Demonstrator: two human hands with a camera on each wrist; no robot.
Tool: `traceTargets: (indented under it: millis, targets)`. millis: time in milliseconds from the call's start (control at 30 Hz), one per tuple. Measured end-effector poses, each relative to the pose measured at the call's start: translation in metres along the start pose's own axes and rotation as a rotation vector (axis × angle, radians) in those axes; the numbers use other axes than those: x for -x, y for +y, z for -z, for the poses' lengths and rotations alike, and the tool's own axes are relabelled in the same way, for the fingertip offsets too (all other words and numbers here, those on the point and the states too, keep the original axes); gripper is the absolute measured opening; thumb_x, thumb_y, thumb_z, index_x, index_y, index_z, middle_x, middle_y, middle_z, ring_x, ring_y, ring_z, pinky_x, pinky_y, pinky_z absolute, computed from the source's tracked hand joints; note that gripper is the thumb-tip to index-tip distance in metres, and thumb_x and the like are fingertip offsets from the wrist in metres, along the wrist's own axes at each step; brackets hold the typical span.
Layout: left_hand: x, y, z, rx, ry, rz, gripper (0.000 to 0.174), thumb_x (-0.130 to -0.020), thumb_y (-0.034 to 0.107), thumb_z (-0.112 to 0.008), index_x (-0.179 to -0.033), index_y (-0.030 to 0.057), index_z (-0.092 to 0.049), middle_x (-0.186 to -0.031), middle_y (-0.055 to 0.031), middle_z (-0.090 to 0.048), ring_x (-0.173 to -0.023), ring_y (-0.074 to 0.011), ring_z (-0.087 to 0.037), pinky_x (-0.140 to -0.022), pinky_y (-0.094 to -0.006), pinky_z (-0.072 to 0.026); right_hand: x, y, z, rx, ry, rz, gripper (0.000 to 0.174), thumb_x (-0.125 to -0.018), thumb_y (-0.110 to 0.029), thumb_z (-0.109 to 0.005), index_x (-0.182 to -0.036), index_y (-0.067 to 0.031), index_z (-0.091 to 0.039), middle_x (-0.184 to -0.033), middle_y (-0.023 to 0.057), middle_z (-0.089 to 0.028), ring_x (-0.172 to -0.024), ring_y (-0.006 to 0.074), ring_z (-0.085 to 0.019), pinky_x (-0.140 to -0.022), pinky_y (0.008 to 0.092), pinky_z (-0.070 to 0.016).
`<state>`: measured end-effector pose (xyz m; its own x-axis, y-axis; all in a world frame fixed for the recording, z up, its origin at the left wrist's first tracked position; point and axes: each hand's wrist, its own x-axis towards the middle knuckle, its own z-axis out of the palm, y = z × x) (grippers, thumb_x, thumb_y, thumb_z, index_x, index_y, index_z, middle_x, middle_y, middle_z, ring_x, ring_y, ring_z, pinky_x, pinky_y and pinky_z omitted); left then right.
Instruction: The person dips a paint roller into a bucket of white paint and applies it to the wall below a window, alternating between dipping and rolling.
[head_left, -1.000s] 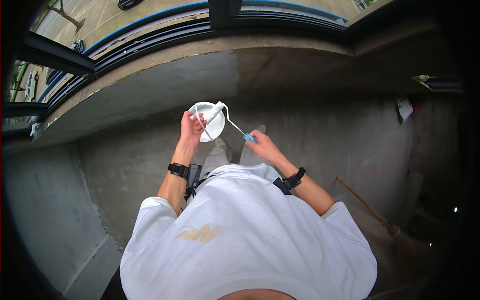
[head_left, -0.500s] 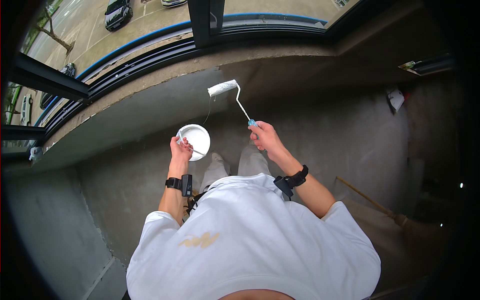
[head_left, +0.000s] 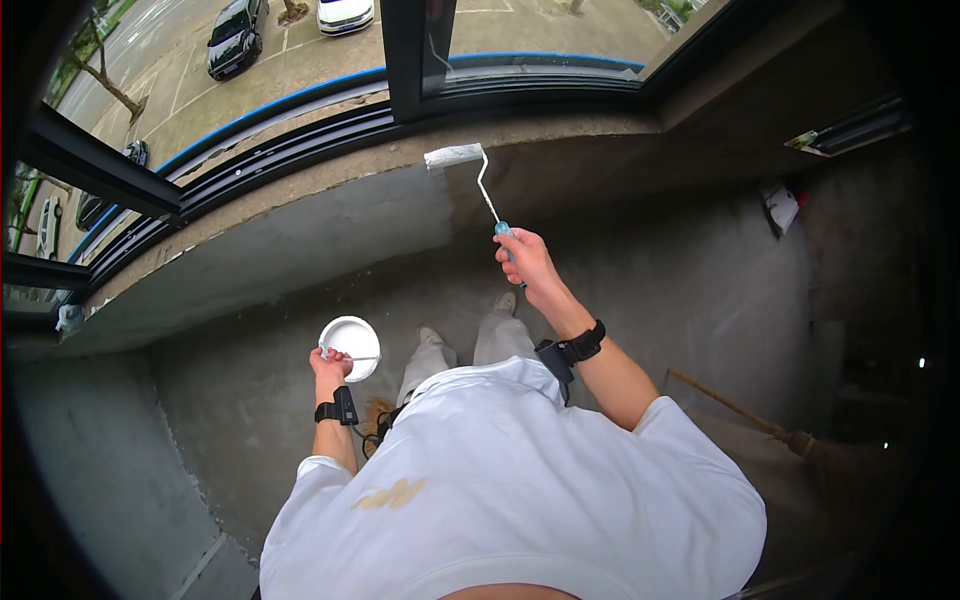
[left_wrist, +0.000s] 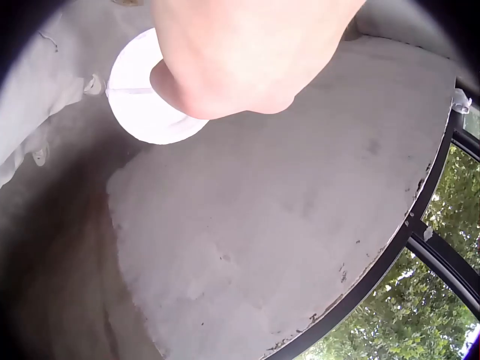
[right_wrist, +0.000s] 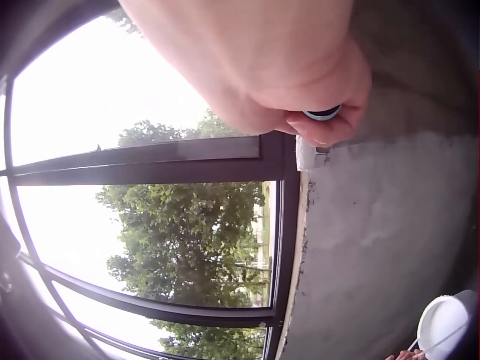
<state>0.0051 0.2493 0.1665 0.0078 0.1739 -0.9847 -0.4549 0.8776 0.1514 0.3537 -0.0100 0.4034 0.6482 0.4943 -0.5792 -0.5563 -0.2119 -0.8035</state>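
My right hand (head_left: 525,258) grips the blue handle of a paint roller (head_left: 453,156); its white sleeve is pressed against the top of the low concrete wall (head_left: 300,230), just under the window sill. The right wrist view shows the fingers curled round the handle end (right_wrist: 322,114). My left hand (head_left: 330,365) holds a small white paint pot (head_left: 349,342) low at my left side, gripping its thin wire handle. From the left wrist the pot (left_wrist: 142,105) shows as a white disc beneath the hand.
Dark window frames (head_left: 400,60) run above the wall, with a street and cars outside. The left part of the wall is lighter grey, the right part (head_left: 600,160) darker. A broom (head_left: 760,430) lies on the floor at right. My shoes (head_left: 505,300) stand near the wall.
The roller has left the pot and risen to the top of the wall. My left hand has lowered the pot down and to the left.
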Motion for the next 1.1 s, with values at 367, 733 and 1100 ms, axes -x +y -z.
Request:
traceTargets:
  millis: [367,733,1100]
  targets:
    - [-0.059,0.036,0.125,0.285,0.153,-0.171,0.024,-0.079,0.030,-0.043,-0.063,0.0139,-0.037,-0.052,0.0049,-0.034,-0.043,-0.0118,-0.029,-0.054,-0.0279,-0.0318,-0.010,0.017,0.015,-0.009,-0.024,0.015,0.011,-0.093,-0.018,-0.053,-0.090,-0.0069,-0.054,-0.067,-0.0027,-0.050,-0.049,0.0032,-0.040,-0.040,0.0196,-0.0303]
    - [-0.112,0.025,0.236,-0.279,0.180,-0.616,0.028,-0.084,0.014,-0.045,-0.110,0.0072,-0.036,-0.078,-0.0031,-0.048,-0.060,-0.0141,-0.048,-0.058,-0.0299,-0.0461,-0.028,0.042,0.023,0.014,-0.036,0.072,0.012,-0.093,-0.019,-0.054,-0.093,-0.0071,-0.053,-0.068,-0.0033,-0.049,-0.048,0.0017,-0.036,-0.040,0.0182,-0.0261]
    - [-0.115,0.008,0.276,-0.482,0.188,-0.662,0.053,-0.078,-0.005,-0.048,-0.124,0.0079,-0.025,-0.104,-0.0156,-0.043,-0.076,-0.0226,-0.051,-0.052,-0.0350,-0.0482,-0.042,0.048,0.021,0.026,-0.027,0.050,0.011,-0.092,-0.017,-0.054,-0.090,-0.0069,-0.053,-0.067,-0.0031,-0.049,-0.048,0.0023,-0.037,-0.039,0.0193,-0.0263]
